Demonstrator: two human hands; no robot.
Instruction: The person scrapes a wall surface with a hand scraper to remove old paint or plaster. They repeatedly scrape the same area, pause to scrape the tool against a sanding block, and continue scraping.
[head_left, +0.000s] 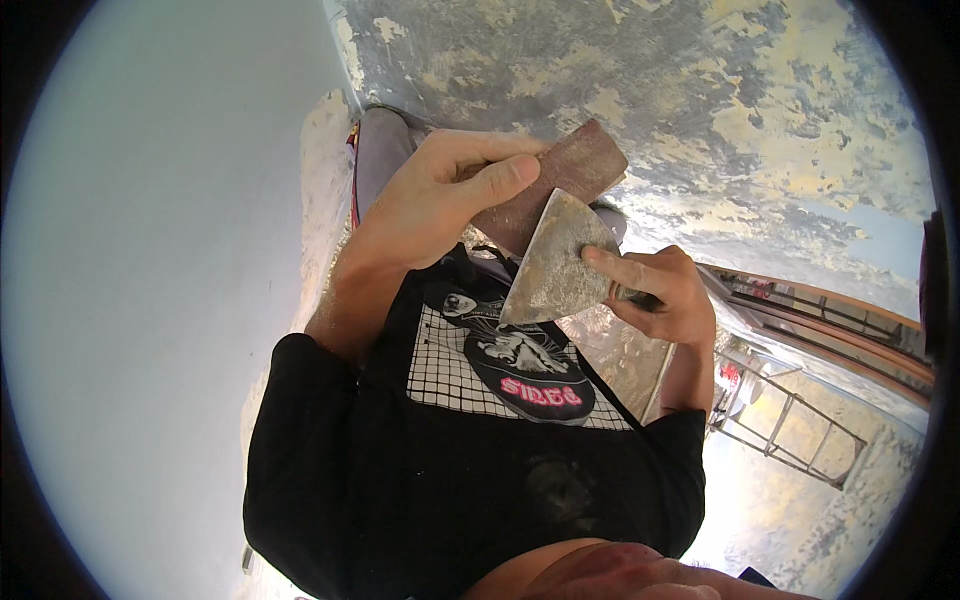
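Observation:
My left hand (442, 191) grips a piece of reddish-brown sandpaper (589, 157), apparently folded or wrapped into a flat block, with the thumb pressed on its face. In my right hand (667, 296) is a wide putty knife (559, 259), held by its handle with the index finger laid along the blade. The triangular blade is coated with dried, dusty residue. Its straight edge points left, over the lower part of the sandpaper in view; whether the two touch I cannot tell. Both tools are in front of my chest.
Ahead stands a wall (675, 90) with patchy grey and yellowish scraped paint. A smooth pale blue wall (150, 262) rises close on my left. To the right are a brown-framed window (825, 315), a metal ladder (787, 420) and a white bucket (742, 382).

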